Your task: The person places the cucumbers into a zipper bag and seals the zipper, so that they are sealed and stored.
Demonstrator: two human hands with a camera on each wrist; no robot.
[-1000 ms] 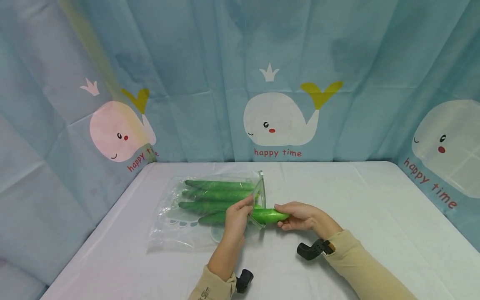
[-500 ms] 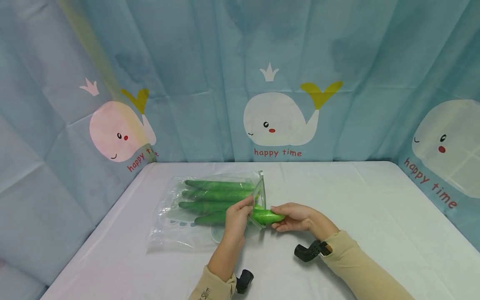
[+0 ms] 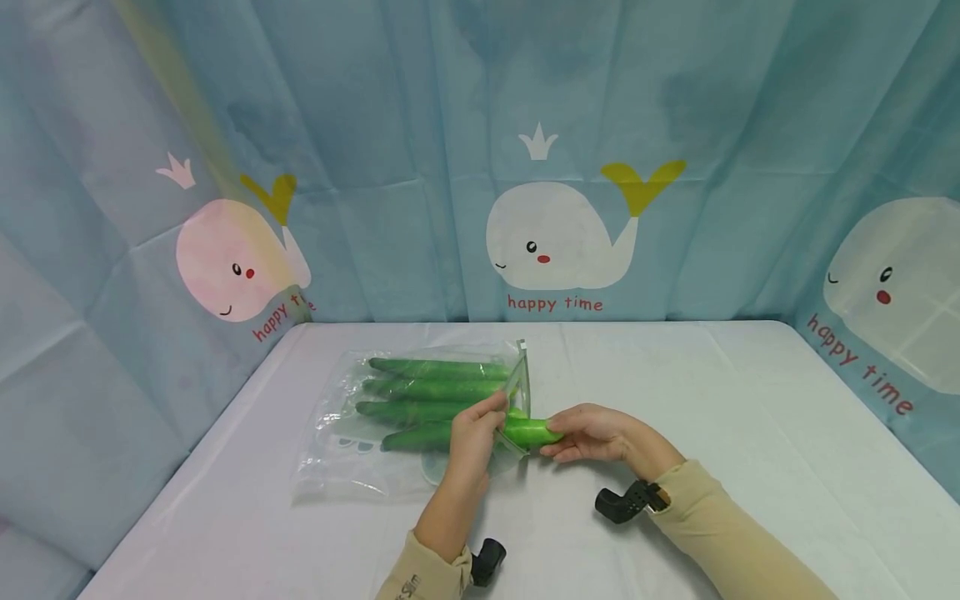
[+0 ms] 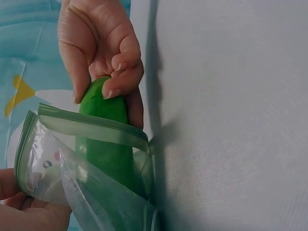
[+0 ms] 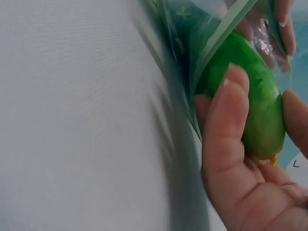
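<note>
A clear zip bag [image 3: 326, 475] lies flat with its mouth toward the right, three cucumbers [image 3: 435, 390] side by side inside. A further cucumber [image 3: 531, 432] lies nearest me, mostly in the bag, its brighter green end sticking out of the mouth. My left hand [image 3: 474, 437] grips the bag's mouth by the near part of its green zip edge [image 4: 91, 122]. My right hand [image 3: 596, 433] holds the protruding end of that cucumber between thumb and fingers. In the right wrist view, the cucumber's tip [image 5: 264, 139] sits between the fingertips, with a small orange bit at its end.
A white cloth covers the table [image 3: 675, 367]. Behind it and along the sides hangs a light blue curtain [image 3: 405, 150] with printed whales. Black wrist cameras sit on both wrists, the right camera [image 3: 618, 505] close above the cloth.
The near cucumber has slid left, deeper into the bag, so less of it sticks out. My right hand has moved slightly left with it, then back a little. The left hand stays put.
</note>
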